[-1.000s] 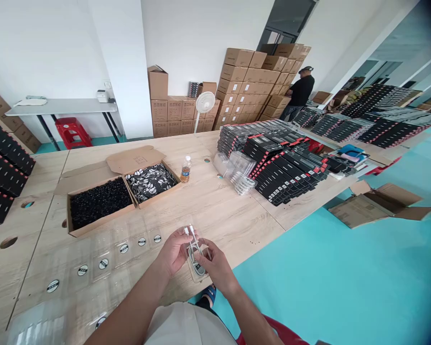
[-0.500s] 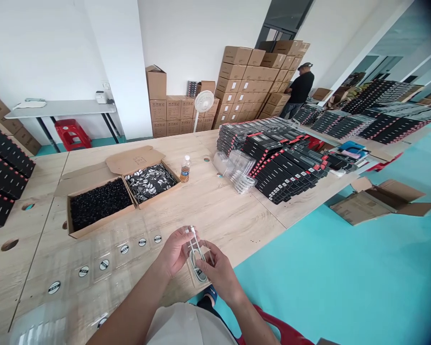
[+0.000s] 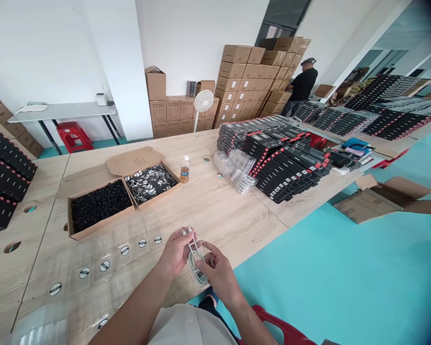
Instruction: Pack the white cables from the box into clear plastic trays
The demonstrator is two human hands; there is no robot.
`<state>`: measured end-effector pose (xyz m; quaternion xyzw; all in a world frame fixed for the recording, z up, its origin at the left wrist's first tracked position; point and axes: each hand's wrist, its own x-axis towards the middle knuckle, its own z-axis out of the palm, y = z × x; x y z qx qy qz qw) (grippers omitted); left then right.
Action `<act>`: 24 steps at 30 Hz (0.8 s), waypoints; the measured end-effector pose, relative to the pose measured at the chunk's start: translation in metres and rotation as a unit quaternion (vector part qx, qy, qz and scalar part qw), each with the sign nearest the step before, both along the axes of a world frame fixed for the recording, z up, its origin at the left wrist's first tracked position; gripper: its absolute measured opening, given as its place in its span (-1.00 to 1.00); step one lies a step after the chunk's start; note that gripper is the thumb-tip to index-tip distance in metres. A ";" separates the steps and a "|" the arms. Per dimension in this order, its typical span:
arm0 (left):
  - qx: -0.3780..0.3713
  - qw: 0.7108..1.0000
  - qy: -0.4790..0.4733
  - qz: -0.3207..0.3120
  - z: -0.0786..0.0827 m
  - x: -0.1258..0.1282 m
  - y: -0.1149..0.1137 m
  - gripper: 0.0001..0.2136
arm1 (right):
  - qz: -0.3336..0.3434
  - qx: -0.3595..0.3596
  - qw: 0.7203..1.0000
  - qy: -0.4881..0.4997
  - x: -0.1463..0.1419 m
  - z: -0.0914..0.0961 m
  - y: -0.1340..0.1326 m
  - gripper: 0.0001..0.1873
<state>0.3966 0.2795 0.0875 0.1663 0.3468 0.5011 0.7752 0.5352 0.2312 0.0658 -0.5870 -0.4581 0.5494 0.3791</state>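
Note:
A coiled white charging cable is between my two hands at the table's front edge. My left hand pinches it near its two plug ends, which point up and away from me. My right hand is closed around the right side of the coil, thumb across it. A dark label shows through the loop, and clear plastic seems to lie under the coil; how the two join is hidden. Left of my hands, several clear plastic trays with round black-and-white stickers lie in overlapping rows on the table.
Behind the trays stand open cartons of small black parts and black-and-white printed pieces, beside a drink bottle. Bagged cables and stacked black boxes fill the right side. A person stands by stacked cartons.
The plug ends have shifted slightly left with my left fingers. Both hands keep their hold on the cable. The view has turned a little.

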 end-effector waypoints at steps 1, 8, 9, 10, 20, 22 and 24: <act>-0.002 1.000 0.003 0.005 -0.001 0.000 0.001 -0.82 | -0.002 0.011 0.999 -0.035 -0.001 0.000 -0.001 -0.26; -0.005 0.999 -0.031 0.011 -0.004 0.001 0.004 -0.77 | 0.037 0.142 0.932 -0.331 -0.007 0.004 -0.012 0.05; -0.006 0.999 -0.042 0.006 -0.005 0.001 0.005 -0.75 | 0.038 0.157 0.923 -0.349 -0.007 0.003 -0.013 0.04; -0.009 0.999 -0.051 0.000 -0.007 0.002 0.006 -0.72 | 0.038 0.168 0.917 -0.360 -0.006 0.002 -0.013 0.02; 0.245 0.873 0.389 0.160 -0.023 0.031 -0.010 -0.70 | -0.024 0.174 0.885 -0.430 0.029 -0.020 0.016 -0.09; 0.401 0.798 0.448 0.038 -0.021 0.056 -0.013 -0.78 | -0.017 0.202 0.883 -0.424 0.045 -0.028 0.030 -0.14; 0.482 0.718 0.502 -0.030 -0.021 0.086 -0.010 -0.75 | -0.005 0.237 0.877 -0.417 0.066 -0.035 0.048 -0.17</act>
